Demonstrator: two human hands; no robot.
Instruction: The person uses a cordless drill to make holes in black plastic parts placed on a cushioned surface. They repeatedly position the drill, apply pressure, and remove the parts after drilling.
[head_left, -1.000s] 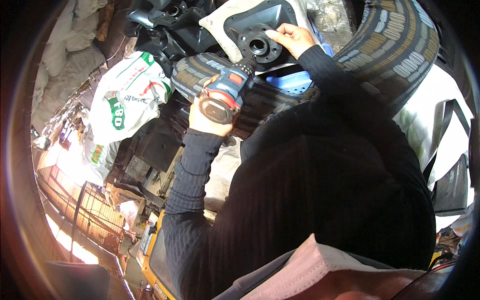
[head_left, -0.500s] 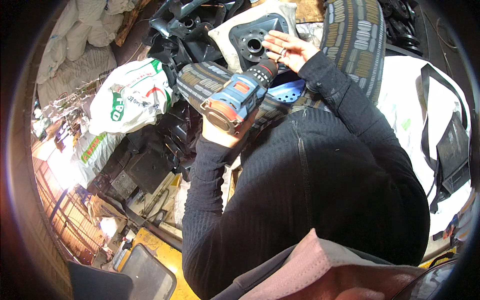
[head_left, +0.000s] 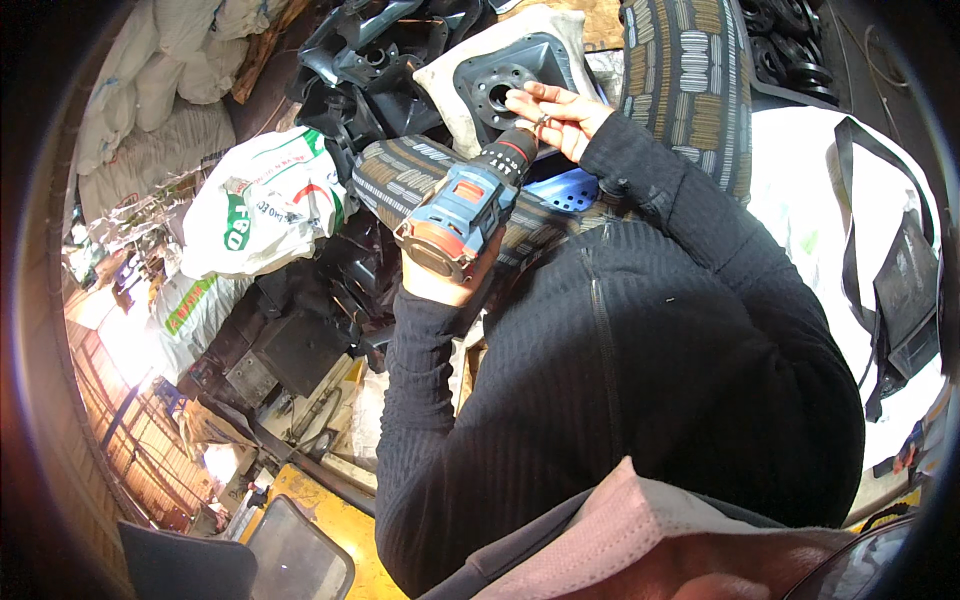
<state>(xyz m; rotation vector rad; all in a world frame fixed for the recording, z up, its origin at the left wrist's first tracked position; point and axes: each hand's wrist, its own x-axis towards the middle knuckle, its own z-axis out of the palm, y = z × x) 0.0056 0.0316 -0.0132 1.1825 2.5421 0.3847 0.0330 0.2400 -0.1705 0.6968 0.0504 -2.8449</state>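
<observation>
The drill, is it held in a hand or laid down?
The drill is held: the left hand wraps around it from below, and its nose points toward the round black part. I cannot tell if it spins.

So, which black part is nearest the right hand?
The flanged one on the white pad; the other black parts lie off it.

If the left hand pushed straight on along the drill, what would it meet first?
Probably the right hand, just past the tip of the drill; depth is unclear, so the drill may instead reach the black part behind.
</observation>
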